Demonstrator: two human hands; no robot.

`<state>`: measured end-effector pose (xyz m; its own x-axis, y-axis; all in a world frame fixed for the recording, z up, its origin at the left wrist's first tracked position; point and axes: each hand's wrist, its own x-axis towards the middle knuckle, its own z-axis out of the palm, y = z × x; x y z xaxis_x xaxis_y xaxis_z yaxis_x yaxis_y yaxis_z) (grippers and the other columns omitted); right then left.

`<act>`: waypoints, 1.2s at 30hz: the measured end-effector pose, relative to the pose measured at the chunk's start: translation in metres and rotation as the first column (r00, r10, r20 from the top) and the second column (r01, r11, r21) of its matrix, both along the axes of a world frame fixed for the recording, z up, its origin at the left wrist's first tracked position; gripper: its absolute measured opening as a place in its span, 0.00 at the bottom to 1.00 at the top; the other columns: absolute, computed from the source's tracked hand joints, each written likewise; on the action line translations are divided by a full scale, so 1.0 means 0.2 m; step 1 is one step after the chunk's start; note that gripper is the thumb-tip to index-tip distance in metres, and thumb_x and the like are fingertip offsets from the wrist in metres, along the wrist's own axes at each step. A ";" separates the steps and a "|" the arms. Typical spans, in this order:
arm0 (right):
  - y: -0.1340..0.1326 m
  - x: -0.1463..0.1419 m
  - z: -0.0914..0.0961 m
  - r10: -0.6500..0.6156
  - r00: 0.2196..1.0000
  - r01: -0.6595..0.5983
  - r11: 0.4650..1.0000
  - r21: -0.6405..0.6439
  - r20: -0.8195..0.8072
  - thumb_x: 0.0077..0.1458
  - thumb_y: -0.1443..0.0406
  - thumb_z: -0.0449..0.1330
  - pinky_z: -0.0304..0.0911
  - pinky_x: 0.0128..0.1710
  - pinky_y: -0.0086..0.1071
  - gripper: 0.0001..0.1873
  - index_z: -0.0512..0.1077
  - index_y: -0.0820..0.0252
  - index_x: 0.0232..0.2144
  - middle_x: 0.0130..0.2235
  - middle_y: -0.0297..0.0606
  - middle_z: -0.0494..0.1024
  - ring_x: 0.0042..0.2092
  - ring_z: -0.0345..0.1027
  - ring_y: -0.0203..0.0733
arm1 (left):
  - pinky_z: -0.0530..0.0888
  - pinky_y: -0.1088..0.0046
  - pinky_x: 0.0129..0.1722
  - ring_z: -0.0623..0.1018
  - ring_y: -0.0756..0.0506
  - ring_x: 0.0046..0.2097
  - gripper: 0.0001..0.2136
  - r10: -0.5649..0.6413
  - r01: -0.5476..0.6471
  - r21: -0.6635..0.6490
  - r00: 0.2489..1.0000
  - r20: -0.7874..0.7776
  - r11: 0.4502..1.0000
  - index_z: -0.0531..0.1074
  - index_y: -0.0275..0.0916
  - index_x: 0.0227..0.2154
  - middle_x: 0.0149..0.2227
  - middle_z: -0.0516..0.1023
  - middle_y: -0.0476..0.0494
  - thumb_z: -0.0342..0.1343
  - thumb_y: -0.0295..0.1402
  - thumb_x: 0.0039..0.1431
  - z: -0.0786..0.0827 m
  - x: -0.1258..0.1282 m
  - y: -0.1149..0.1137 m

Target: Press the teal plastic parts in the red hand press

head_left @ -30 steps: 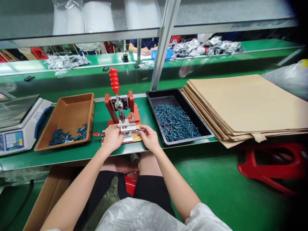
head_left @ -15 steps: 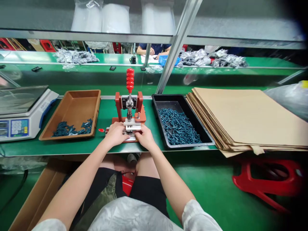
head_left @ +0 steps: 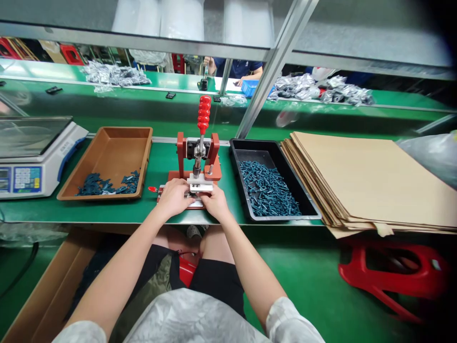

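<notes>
Green workbench (head_left: 157,166) holds two trays (head_left: 107,143) (head_left: 250,157), one toggle press (head_left: 199,157); both hands (head_left: 173,199) (head_left: 216,202) cover its base, grip unclear.

And nothing readable here, folks! The scale (head_left: 37,164) has a display, a keypad (head_left: 27,179) with printed marks and some lettering along its body, but it's all too small to make out.

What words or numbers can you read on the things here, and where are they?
Digital scale: the keypad panel has small marks, too small to read.
Red plastic stool: the small white label is too blurred to read.
Red toggle press: no readable text shows.
</notes>
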<state>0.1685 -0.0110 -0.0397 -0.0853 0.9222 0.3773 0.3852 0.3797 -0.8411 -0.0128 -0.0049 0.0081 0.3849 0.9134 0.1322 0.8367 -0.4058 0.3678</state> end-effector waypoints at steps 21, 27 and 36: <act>-0.01 0.00 0.02 0.009 0.993 -0.026 0.990 0.137 0.120 0.55 0.71 0.59 0.70 0.52 0.40 0.14 0.80 0.56 0.41 0.47 0.41 0.80 0.48 0.75 0.46 | 0.72 0.54 0.56 0.75 0.36 0.53 0.11 -0.074 0.046 0.252 0.992 0.104 0.967 0.79 0.40 0.43 0.49 0.78 0.37 0.62 0.35 0.57 -0.03 -0.05 -0.09; -0.01 0.00 0.02 0.025 0.993 -0.039 0.991 0.124 0.120 0.55 0.72 0.58 0.70 0.52 0.39 0.13 0.80 0.57 0.39 0.46 0.41 0.80 0.48 0.74 0.46 | 0.68 0.54 0.61 0.72 0.37 0.58 0.15 0.108 -0.385 0.559 0.880 0.463 0.734 0.74 0.37 0.49 0.55 0.74 0.34 0.59 0.34 0.61 0.03 -0.26 -0.14; -0.01 0.01 0.01 0.059 0.997 -0.063 0.995 0.079 0.055 0.55 0.71 0.59 0.68 0.55 0.40 0.13 0.79 0.56 0.40 0.48 0.41 0.79 0.51 0.73 0.46 | 0.63 0.51 0.66 0.65 0.35 0.67 0.33 0.186 -0.265 0.141 0.890 0.416 0.954 0.56 0.37 0.66 0.66 0.63 0.29 0.34 0.54 0.68 -0.05 -0.07 0.07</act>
<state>0.1698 -0.0127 -0.0373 -0.1622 0.8815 0.4434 0.4024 0.4693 -0.7860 -0.0271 0.0086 -0.0014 0.0512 0.9118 0.4074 0.7161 -0.3178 0.6214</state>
